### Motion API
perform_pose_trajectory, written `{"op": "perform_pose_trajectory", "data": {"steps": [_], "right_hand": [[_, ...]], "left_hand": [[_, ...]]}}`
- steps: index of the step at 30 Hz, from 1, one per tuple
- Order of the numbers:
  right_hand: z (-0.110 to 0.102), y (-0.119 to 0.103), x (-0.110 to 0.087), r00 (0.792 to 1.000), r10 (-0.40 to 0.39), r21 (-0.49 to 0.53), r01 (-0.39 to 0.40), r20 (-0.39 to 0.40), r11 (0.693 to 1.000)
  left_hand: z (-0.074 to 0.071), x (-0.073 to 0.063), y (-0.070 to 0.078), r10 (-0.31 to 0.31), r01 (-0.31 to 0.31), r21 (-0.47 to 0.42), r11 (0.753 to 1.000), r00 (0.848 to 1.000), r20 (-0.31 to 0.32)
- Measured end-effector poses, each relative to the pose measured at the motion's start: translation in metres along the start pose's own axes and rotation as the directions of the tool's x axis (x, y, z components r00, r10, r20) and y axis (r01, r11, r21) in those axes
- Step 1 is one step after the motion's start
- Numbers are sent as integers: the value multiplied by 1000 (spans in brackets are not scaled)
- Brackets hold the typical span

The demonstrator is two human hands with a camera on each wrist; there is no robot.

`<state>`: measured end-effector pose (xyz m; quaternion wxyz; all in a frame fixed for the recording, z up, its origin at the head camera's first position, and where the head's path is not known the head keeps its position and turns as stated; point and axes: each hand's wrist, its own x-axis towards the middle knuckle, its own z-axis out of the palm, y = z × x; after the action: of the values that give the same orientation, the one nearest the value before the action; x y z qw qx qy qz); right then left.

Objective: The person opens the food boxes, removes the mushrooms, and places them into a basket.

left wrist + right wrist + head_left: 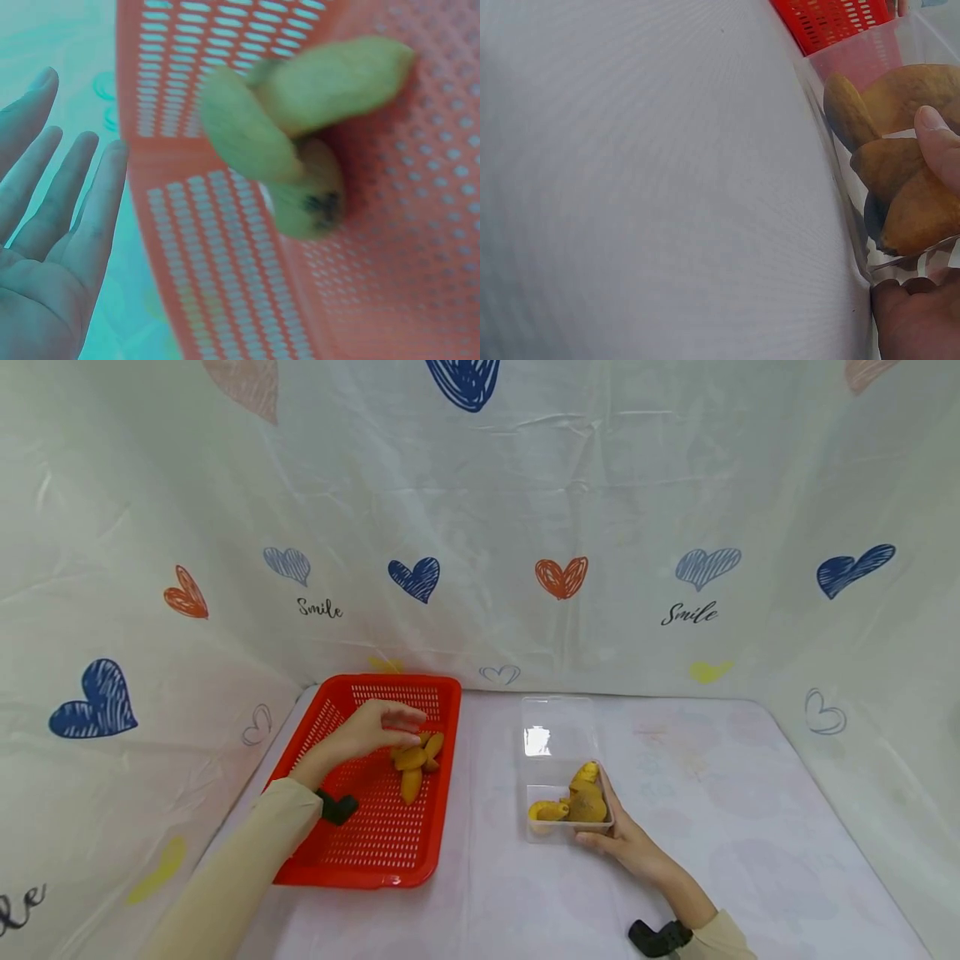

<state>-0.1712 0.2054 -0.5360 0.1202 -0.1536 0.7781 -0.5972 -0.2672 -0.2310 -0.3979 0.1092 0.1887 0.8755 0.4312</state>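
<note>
My left grip's [371, 727] hanging over basket [360, 852], thumb and fingers apart, pinching nothing I can see. Few yellow pieces [411, 758] lying in basket, right by fingertips; more sitting in clear box [536, 835] on counter [510, 910]. Right grip's [633, 843] clamping box at right side. Guessing I'm mid-transfer, basket to box. Next move's probably calling for dipping left, pinching one piece, bracing box with right.
</note>
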Motion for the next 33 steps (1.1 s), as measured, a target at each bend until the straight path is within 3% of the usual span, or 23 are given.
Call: {"op": "perform_pose_trajectory", "data": {"steps": [12, 20, 26, 33], "right_hand": [[-2, 4, 0, 1000, 5, 46, -5, 2, 999], [-1, 2, 0, 1000, -3, 53, 3, 8, 999], [-1, 2, 0, 1000, -18, 65, 18, 11, 998], [-2, 4, 1, 999, -43, 44, 43, 11, 998]], "left_hand": [[13, 20, 45, 109, -107, -36, 994, 990, 84], [38, 34, 73, 141, -137, -38, 990, 979, 150], [63, 45, 92, 184, -164, -105, 981, 957, 226], [96, 59, 106, 277, -252, -122, 960, 913, 299]]}}
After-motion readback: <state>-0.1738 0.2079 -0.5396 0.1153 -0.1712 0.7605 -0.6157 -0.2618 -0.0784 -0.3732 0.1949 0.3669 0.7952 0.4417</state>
